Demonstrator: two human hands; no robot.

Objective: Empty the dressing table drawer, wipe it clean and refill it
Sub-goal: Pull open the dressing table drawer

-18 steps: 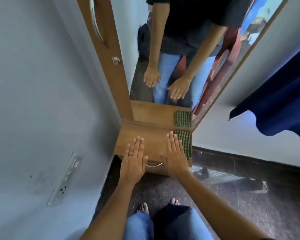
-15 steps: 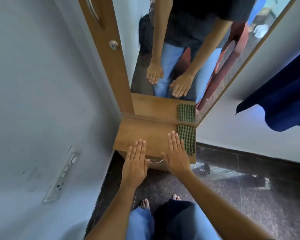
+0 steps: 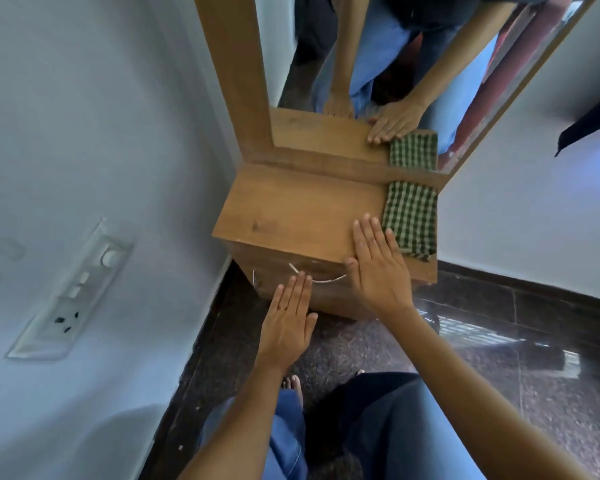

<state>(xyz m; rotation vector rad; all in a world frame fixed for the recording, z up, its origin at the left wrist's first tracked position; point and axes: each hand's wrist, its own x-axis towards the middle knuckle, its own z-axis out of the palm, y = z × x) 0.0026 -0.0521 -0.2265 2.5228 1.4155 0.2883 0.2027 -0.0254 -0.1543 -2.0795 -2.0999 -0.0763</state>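
White walls [image 3: 84, 133] close the corner on two sides, and a dark speckled stone floor [image 3: 499, 341] runs beneath, glossy enough to catch the light. Against the corner stands the wooden dressing table [image 3: 291, 209], with a tall mirror [image 3: 395, 46] in a wooden frame rising from its back edge. Dark blue fabric [image 3: 596, 123] hangs at the far right. On the left wall sits a white switch plate [image 3: 73, 292] with a dial, switches and a socket. The drawer [image 3: 329, 296] is under the tabletop, pushed in, with a curved metal handle [image 3: 326, 280] on its front. A green checked cloth [image 3: 411, 220] lies folded on the top's right end. My right hand [image 3: 378, 268] lies flat on the front edge of the top, fingers straight, the little finger just beside the cloth. My left hand [image 3: 288, 320] is flat too, fingers together, tips at the handle; whether they touch it I cannot tell. A ring [image 3: 283, 307] is on that hand.
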